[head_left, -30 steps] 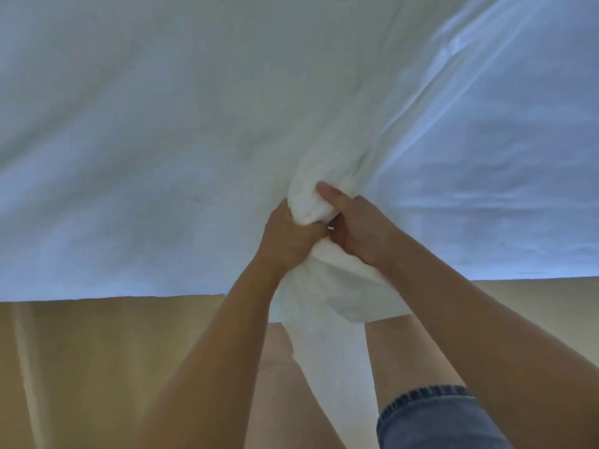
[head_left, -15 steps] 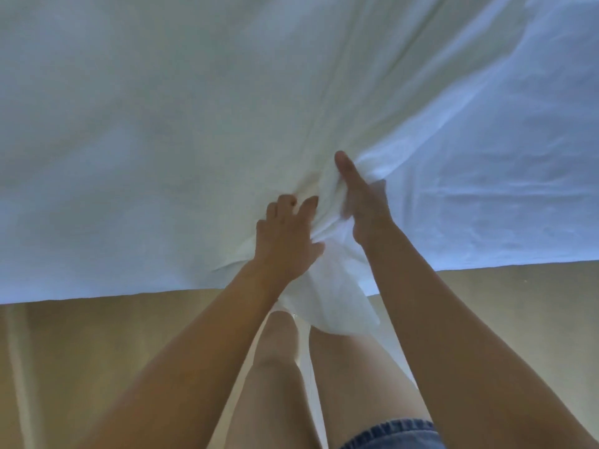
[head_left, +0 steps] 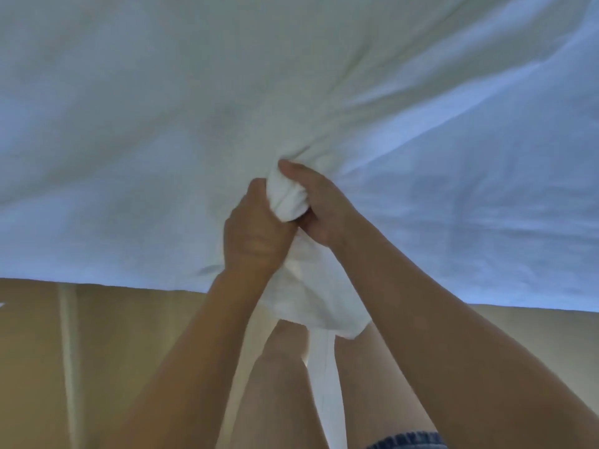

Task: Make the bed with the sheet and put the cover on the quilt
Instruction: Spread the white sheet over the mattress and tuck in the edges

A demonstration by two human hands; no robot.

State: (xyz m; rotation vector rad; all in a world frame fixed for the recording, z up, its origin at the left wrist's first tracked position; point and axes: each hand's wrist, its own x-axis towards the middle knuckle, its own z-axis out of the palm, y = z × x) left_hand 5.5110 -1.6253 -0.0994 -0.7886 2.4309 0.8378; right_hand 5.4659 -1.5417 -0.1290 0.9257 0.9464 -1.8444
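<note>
Half a second ago the left hand lay spread on the fabric and the right thumb reached up along a fold; now both have closed on one gathered wad. The left hand (head_left: 256, 241) is clenched round the lower part of the wad (head_left: 287, 198), knuckles toward the camera. The right hand (head_left: 322, 207) touches it on the other side and grips the upper part, thumb hooked over the top.

The wad belongs to the white cloth (head_left: 162, 124), which lies spread over the bed, ahead of and above both hands, its long near edge running left to right across the view. Whether it is the sheet or the quilt cover I cannot tell. The grip sits at the middle of that near edge. Both hands are about equally near, the right slightly further in. Creases fan out from the wad toward the far right corner.

The cloth looks thin, matte and soft, and bunches easily. A loose tail (head_left: 324, 367) hangs below the hands between the legs (head_left: 282, 384), over a smooth tan floor (head_left: 129, 351). A denim hem (head_left: 408, 441) shows at the bottom right.
</note>
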